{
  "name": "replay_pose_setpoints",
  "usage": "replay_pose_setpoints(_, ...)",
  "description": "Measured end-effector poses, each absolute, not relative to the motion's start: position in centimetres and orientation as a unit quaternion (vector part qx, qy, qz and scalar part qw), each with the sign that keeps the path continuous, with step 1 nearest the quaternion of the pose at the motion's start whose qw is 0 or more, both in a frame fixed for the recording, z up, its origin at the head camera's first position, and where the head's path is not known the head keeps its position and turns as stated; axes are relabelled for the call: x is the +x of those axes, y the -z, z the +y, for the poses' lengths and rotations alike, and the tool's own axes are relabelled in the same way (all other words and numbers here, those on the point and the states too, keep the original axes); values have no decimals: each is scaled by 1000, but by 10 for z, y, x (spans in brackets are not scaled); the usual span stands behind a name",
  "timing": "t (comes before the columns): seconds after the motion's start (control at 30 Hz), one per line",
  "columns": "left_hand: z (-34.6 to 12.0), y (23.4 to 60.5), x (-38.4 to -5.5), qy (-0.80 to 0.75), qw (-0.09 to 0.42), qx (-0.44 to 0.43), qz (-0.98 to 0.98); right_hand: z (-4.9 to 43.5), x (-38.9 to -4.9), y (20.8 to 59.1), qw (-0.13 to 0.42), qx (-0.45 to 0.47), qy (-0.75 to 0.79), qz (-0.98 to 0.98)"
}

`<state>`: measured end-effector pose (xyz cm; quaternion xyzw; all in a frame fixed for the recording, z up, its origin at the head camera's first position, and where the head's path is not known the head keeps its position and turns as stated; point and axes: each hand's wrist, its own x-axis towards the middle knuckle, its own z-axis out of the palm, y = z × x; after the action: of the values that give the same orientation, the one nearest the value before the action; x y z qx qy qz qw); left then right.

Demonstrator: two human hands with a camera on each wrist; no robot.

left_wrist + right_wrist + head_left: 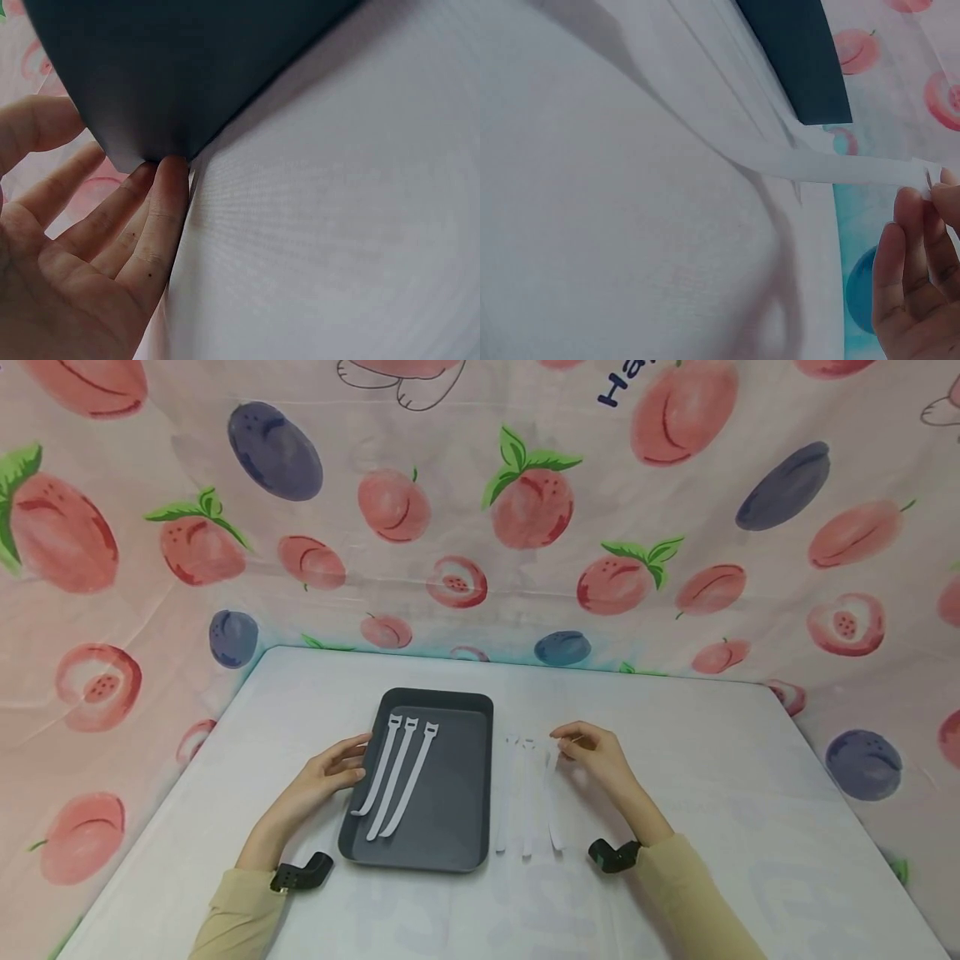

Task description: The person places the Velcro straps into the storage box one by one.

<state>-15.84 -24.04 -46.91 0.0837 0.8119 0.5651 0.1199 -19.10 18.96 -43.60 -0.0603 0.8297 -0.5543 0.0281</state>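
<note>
My left hand is at the left side of a dark grey tray, its extended fingers touching the tray's outer wall. Three white cable ties, hook-and-loop strap type with slotted heads, lie side by side in the tray's left half. To the right of the tray, my right hand pinches the head of another white cable tie between thumb and fingertips. That tie's head is raised, and its strap curves down towards the table. Two more white cable ties lie between tray and right hand, faint against the white surface.
A white cloth covers the table. Behind it and at both sides hangs a pink curtain printed with fruit. A black wrist camera sits on the left wrist, and another black camera on the right.
</note>
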Motion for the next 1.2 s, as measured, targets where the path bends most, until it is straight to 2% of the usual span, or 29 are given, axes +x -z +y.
replay_pose_setpoints(1.2, -241, 470, -159, -565, 122, 93, 811, 195, -177, 405, 10, -82, 566, 820)
